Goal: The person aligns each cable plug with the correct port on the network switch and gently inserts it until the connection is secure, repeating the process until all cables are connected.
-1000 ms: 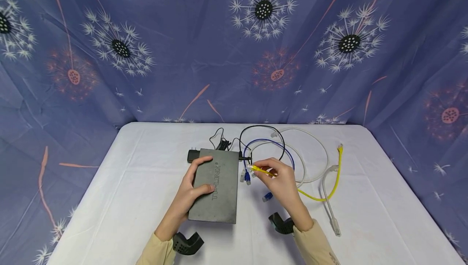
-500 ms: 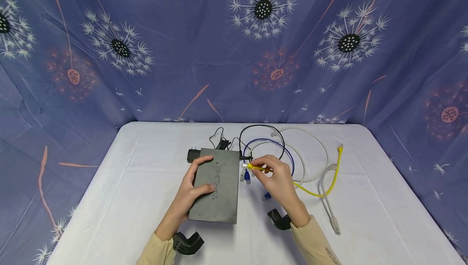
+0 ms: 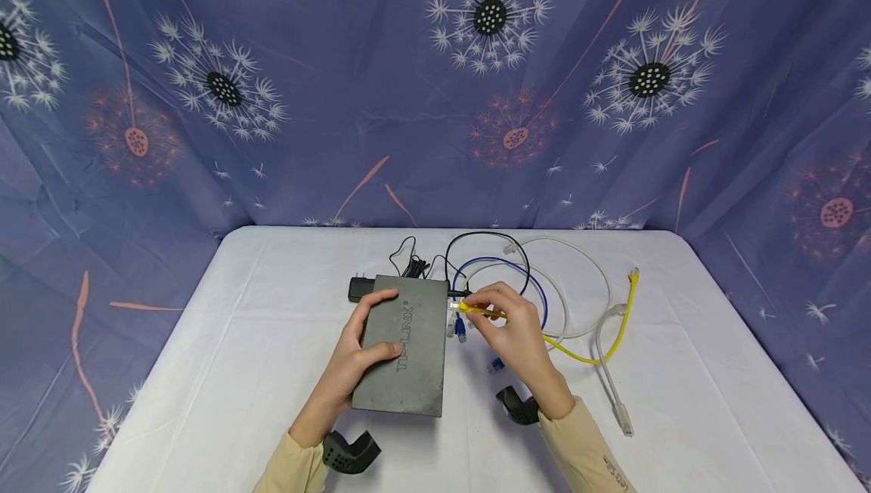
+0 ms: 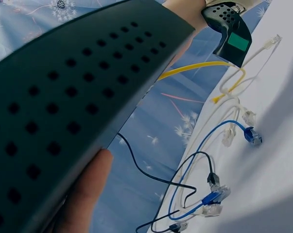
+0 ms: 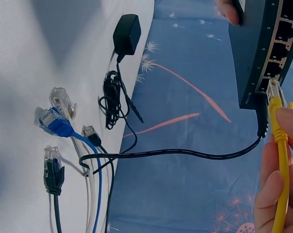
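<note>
My left hand point(image 3: 347, 361) grips a black TP-LINK network switch point(image 3: 422, 357) by its left side, thumb on top, holding it over the white table. In the right wrist view a row of Ethernet ports point(image 5: 282, 29) runs along its edge, and a black power plug point(image 5: 262, 116) sits at the end. My right hand point(image 3: 520, 338) pinches a yellow Ethernet cable point(image 5: 281, 160) just behind its plug. The plug's clear tip point(image 5: 273, 89) is right at the end port, in line with it. The cable's rest trails rightward across the table, past my right wrist.
A black power adapter point(image 3: 361, 289) and its bundled cord point(image 3: 415, 270) lie behind the switch. Blue point(image 3: 542, 296), white point(image 3: 599, 274) and black point(image 3: 486, 234) cables loop behind and right of my right hand, several loose plugs among them. A grey-white cable end point(image 3: 622, 417) points frontward at the right.
My right hand has moved slightly left and back, bringing the yellow plug up to the switch's port edge. The switch has shifted very slightly right in my left hand.
</note>
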`<state>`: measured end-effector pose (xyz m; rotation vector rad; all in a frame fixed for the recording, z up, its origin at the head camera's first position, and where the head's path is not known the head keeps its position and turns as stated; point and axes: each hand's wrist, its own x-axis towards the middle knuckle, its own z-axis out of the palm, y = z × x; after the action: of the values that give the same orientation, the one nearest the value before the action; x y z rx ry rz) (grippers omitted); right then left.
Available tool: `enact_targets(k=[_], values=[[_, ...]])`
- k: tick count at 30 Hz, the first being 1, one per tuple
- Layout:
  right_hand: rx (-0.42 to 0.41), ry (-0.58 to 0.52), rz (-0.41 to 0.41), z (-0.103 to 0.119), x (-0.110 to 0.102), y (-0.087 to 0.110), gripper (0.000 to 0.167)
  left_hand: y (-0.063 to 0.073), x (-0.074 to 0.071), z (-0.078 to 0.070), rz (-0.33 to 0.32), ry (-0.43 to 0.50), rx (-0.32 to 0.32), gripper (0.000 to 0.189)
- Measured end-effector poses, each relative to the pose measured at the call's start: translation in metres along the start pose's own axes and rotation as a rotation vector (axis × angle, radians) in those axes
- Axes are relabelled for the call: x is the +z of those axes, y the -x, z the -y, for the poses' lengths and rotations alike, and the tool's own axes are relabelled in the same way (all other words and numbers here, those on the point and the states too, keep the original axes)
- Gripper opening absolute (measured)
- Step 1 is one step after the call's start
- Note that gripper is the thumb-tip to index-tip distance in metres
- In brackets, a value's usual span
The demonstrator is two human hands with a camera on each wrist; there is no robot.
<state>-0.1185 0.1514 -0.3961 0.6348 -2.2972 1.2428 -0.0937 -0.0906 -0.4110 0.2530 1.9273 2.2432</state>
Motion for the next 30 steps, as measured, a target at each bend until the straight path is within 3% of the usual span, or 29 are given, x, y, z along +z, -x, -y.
enact_targets(k=[20,30], values=[[-0.07,-0.038,0.011,-0.0055,-0.0002,-0.0022,0.022,0.0001,0.0009,0.0015,0.0,-0.018,0.01,0.072],[-0.09,-0.035,0.023,-0.0038,-0.0002,-0.0037,0.025,0.0006,0.0036,0.0016,0.039,0.001,0.014,0.073]])
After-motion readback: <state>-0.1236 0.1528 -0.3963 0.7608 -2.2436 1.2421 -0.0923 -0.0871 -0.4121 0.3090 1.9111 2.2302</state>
